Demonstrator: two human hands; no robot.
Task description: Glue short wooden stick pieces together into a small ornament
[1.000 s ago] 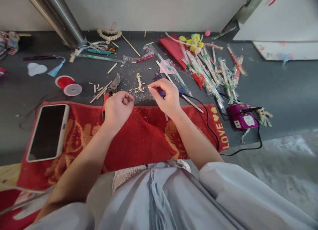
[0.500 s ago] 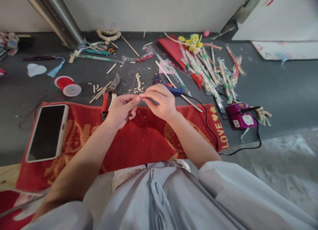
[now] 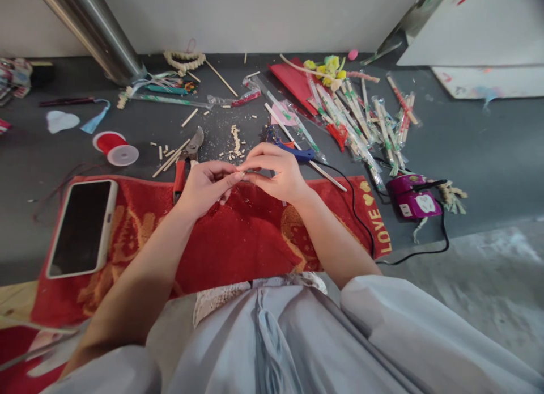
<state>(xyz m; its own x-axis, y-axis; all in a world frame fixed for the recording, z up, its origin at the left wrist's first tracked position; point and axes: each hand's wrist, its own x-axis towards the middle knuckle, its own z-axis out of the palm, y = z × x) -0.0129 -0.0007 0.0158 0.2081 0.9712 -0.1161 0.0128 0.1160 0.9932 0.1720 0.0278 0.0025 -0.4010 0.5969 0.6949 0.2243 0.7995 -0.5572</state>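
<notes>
Over the red towel (image 3: 238, 241), my left hand (image 3: 208, 187) and my right hand (image 3: 276, 173) meet at the fingertips. Both are closed in a pinch around something tiny and pale that the fingers mostly cover. Just left of my left hand lie pruning shears (image 3: 180, 176) with red handles, partly hidden by that hand. Behind my right hand is a blue-handled tool with a black cord, probably a glue gun (image 3: 300, 154). Beyond the fingertips, short cut stick pieces (image 3: 236, 142) form a small row amid crumbs on the dark table.
A phone (image 3: 83, 228) rests on the towel's left part, below a spool of red ribbon (image 3: 115, 148). Wrapped chopsticks (image 3: 352, 119) are heaped at the right. A purple power socket (image 3: 414, 197) with cords stands near the table's right front edge. A metal post (image 3: 96, 31) rises at the back left.
My fingers have shifted slightly around the small piece; the left thumb has moved a little toward the right hand. The things on the table lie as before.
</notes>
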